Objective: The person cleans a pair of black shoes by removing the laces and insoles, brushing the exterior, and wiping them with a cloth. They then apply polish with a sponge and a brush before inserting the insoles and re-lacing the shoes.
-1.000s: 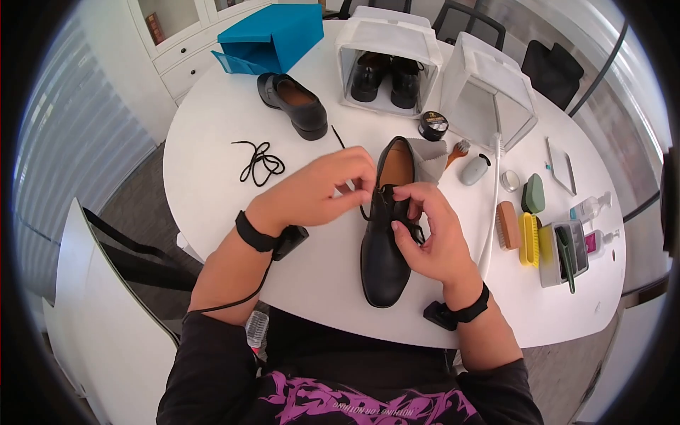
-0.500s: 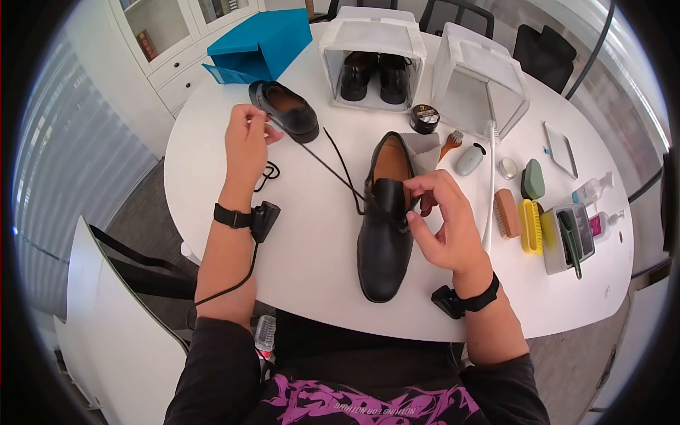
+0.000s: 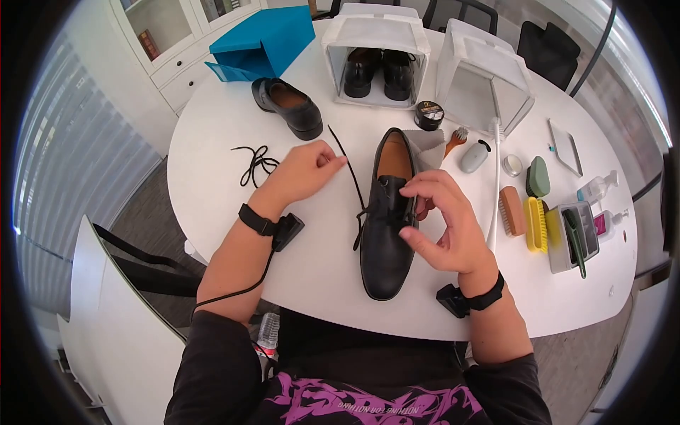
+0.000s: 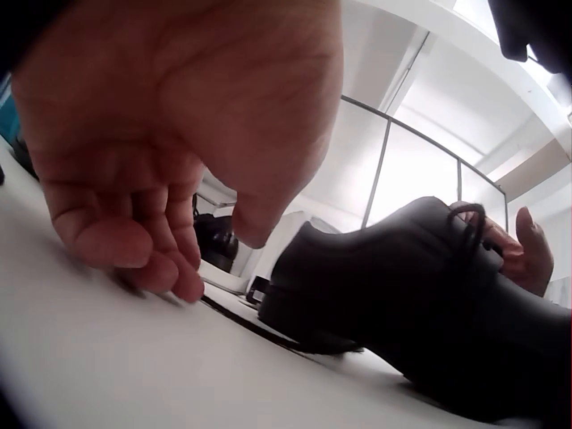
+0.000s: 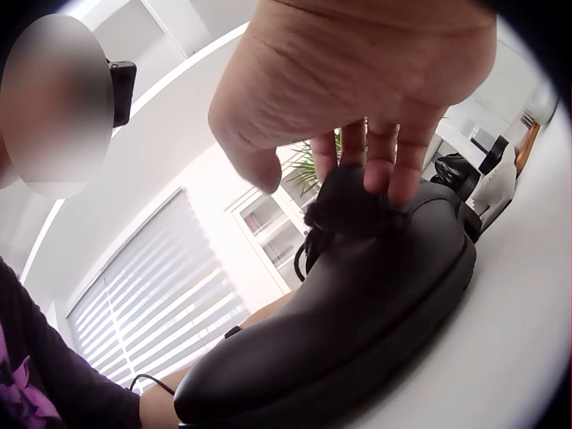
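A black leather shoe stands on the table, toe toward the person. Its black shoelace runs from the eyelets along the table on the left. My left hand hovers low beside that lace, fingers loosely bent and thumb apart, holding nothing. In the left wrist view the lace lies just past the fingertips. My right hand is at the shoe's right side. Its fingers touch the tongue area in the right wrist view, the thumb standing away. Left of the shoe lies a loose coiled shoelace.
Another black shoe lies farther back near a blue box. White boxes stand behind, one holding a pair of shoes. Polish tin, grey cloth, a wooden brush, a yellow brush and bottles sit right.
My left hand pulled a lace end far out to the left, then let it go and came back toward the shoe. The lace now lies on the table. The right hand stays by the shoe.
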Tool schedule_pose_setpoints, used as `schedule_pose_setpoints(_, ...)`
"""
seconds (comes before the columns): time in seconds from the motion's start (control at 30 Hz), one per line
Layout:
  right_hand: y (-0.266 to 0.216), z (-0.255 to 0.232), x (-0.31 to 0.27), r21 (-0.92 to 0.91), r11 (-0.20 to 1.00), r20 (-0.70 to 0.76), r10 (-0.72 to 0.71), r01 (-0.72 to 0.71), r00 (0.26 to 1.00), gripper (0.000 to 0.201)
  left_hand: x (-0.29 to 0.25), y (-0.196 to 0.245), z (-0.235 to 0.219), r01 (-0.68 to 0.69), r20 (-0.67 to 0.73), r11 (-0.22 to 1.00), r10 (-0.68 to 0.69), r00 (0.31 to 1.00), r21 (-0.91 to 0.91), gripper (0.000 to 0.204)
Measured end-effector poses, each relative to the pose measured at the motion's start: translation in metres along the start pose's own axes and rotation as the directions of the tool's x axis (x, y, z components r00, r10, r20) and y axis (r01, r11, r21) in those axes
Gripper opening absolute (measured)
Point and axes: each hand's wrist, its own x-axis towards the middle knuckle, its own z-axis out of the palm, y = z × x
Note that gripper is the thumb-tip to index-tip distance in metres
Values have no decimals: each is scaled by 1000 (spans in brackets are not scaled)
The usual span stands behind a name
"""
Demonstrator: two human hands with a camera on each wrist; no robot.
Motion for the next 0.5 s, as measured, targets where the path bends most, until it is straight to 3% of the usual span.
schedule_pose_setpoints(0.03, -1, -1, 0, -45, 998, 33, -36, 38, 999, 42, -2, 4, 5, 41, 124, 999, -36, 992, -35, 26)
schedule_pose_setpoints(0.33, 8, 9, -2, -76, 997, 21, -11, 12, 1000, 41, -12, 20, 31, -73, 295, 968, 144, 945, -238, 25)
schedule_pose_setpoints(0.37, 8, 9, -1, -76, 997, 25, -15, 16, 1000, 41, -14, 34, 23, 7, 386, 975, 82, 919, -223, 25)
schedule_pose_setpoints(0.4, 8, 9, -2, -73, 997, 26, -9, 11, 1000, 41, -12, 32, 25, 10, 383, 975, 78, 920, -224, 25)
schedule_pose_setpoints(0.47, 7, 10, -1, -68, 998, 28, -3, 4, 1000, 41, -11, 32, 29, 229, 485, 900, -22, 874, -372, 27)
schedule_pose_setpoints(0.5, 6, 9, -1, -66, 998, 25, 12, -10, 1000, 40, -12, 37, 26, 231, 486, 900, -24, 874, -370, 27)
